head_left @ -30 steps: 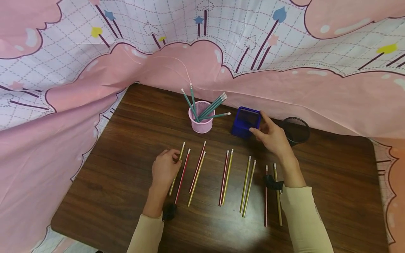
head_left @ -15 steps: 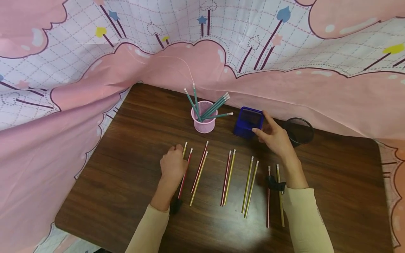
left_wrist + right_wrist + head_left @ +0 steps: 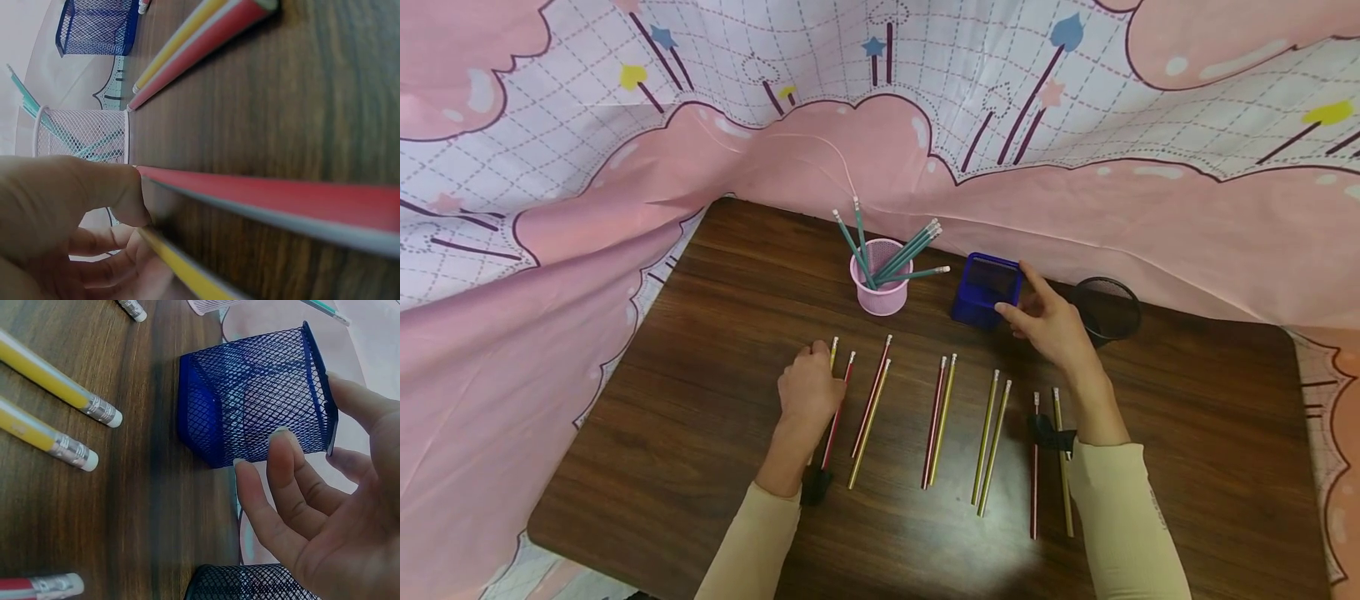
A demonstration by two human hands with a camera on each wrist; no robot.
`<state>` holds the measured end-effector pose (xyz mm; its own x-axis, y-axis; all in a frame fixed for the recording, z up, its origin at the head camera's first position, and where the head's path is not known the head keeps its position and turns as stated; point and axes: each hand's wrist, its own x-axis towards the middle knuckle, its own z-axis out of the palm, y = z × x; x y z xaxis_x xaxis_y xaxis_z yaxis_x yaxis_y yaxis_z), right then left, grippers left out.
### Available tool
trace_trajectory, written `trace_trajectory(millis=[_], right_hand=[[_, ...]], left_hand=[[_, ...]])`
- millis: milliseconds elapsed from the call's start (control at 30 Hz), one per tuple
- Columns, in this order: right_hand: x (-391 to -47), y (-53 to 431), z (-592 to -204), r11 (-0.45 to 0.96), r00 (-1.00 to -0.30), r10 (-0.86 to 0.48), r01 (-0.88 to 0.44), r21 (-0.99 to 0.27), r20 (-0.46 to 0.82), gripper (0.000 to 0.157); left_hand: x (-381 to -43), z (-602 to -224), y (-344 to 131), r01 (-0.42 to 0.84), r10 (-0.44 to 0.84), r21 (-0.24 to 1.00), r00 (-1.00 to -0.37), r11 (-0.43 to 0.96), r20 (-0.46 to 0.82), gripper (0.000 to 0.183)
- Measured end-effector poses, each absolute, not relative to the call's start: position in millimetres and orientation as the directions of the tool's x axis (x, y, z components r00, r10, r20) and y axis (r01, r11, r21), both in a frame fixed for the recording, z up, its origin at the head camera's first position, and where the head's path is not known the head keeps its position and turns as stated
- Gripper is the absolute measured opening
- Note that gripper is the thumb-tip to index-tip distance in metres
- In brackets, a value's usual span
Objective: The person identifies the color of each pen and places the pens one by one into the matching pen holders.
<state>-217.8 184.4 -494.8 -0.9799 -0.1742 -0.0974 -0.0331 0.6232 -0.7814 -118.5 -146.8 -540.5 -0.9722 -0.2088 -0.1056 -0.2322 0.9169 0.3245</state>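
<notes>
My left hand (image 3: pixel 808 387) bends over the leftmost yellow pencil (image 3: pixel 833 353), pinching it near its upper part; much of the pencil is hidden beneath the hand. Close beside its thumb lies a red pencil (image 3: pixel 835 429). In the left wrist view, the yellow pencil's end (image 3: pixel 187 270) runs in between thumb and fingers. At the back, my right hand (image 3: pixel 1056 329) holds the rim of a blue mesh pencil holder (image 3: pixel 976 307) at its right side with thumb and forefinger. The right wrist view has the remaining fingers (image 3: pixel 284 453) beside the holder's mesh wall.
A pink mesh cup (image 3: pixel 882 300) with several green pencils stands left of the blue holder. A black mesh cup (image 3: pixel 1108 312) is right of it, behind my right hand. Red and yellow pencils (image 3: pixel 942 425) lie in pairs across the wooden table (image 3: pixel 700 400).
My left hand has moved right and over the yellow pencil and closed on it; the pencil's eraser end has shifted slightly left. My right hand stays at the blue holder.
</notes>
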Motion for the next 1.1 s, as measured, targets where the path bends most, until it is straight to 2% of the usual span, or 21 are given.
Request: trace_trajectory(millis=[333, 600, 933, 1100], right_hand=[[-218.2, 185.2, -495.3, 0.625, -0.980, -0.174, -0.030, -0.780, -0.101, 0.076], [-219.1, 185.9, -497.4, 0.616, -0.978, -0.174, -0.019, -0.788, -0.113, 0.077], [-219.0, 186.5, -498.5, 0.619, -0.980, -0.168, -0.017, -0.785, -0.111, 0.076], [-218.4, 185.8, -497.2, 0.623, -0.980, -0.163, -0.013, -0.782, -0.113, 0.076]], left_hand=[[-119.5, -534.6, -152.1, -0.222, -0.214, 0.408, -0.975, 0.886, -0.065, 0.036], [-121.7, -521.9, -146.2, -0.154, -0.172, 0.560, -0.985, 0.814, -0.021, 0.035], [-127.3, -513.1, -138.1, -0.171, -0.123, 0.678, -0.985, 0.715, -0.118, 0.036], [-132.4, -508.3, -129.5, -0.143, -0.073, 0.698, -0.989, 0.702, -0.129, 0.036]])
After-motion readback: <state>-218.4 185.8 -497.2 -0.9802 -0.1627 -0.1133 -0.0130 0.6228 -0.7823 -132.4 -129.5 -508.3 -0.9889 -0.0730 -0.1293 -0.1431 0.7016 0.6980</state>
